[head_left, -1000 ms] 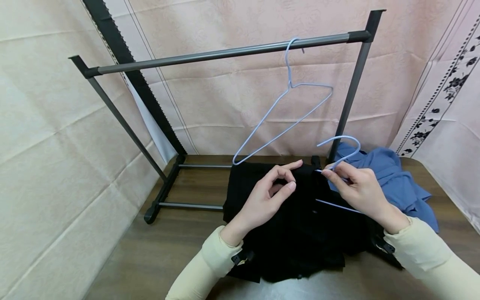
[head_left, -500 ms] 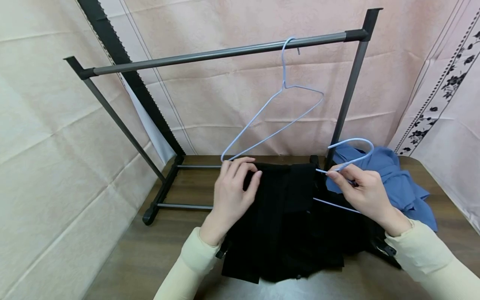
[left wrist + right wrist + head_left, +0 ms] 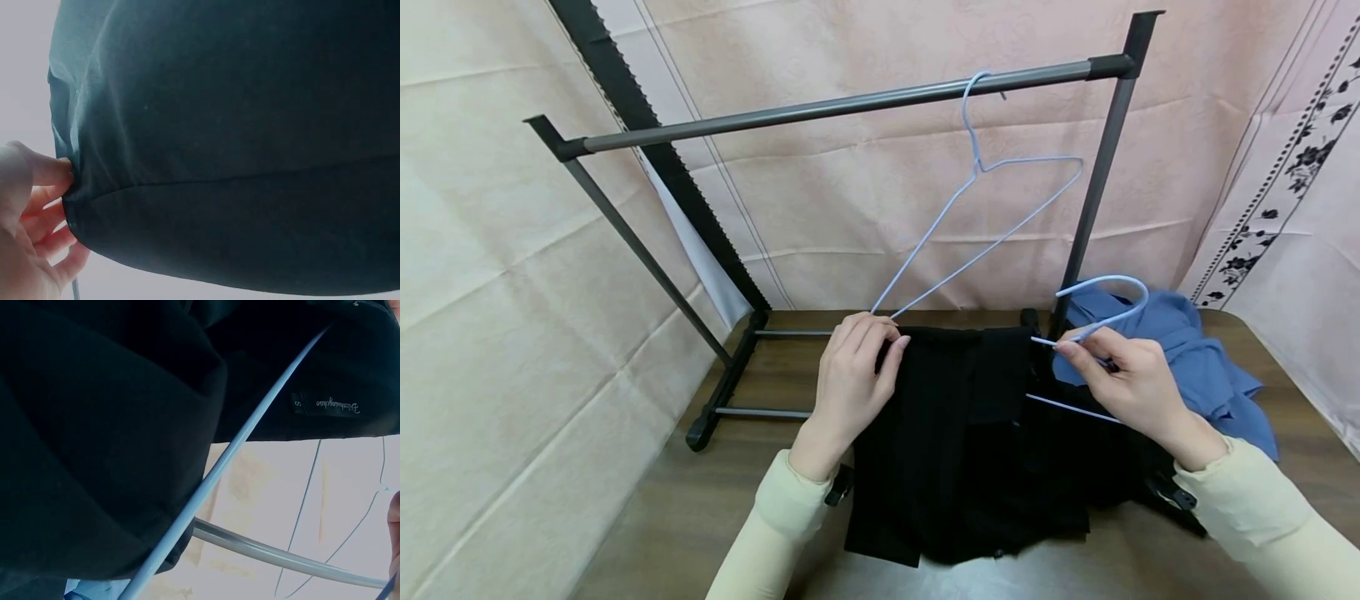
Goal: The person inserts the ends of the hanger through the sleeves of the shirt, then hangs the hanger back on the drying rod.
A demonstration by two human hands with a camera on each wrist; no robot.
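A black garment point(image 3: 955, 433) lies over the table in front of me, with a small label point(image 3: 325, 405) showing inside it in the right wrist view. My left hand point(image 3: 853, 375) pinches the garment's upper left corner; the left wrist view shows the thumb on the near side and the fingers partly behind the cloth. With thumb and fingers my right hand point(image 3: 1120, 387) holds a light blue clothes hanger point(image 3: 231, 451) just below its hook. Part of that hanger is inside the garment, and its lower bar emerges on the right. How far it reaches inside is hidden.
Behind the garment stands a grey clothes rack point(image 3: 820, 110). A second light blue hanger point(image 3: 977, 158) hangs from its rail, its lower left end close behind my left hand. Crumpled blue cloth point(image 3: 1202, 367) lies on the wooden table point(image 3: 647, 517) at the right.
My left hand has moved left from the garment's middle to its upper left corner and grips it. The hanging hanger has swung. My right hand has shifted slightly right, still holding its hanger.
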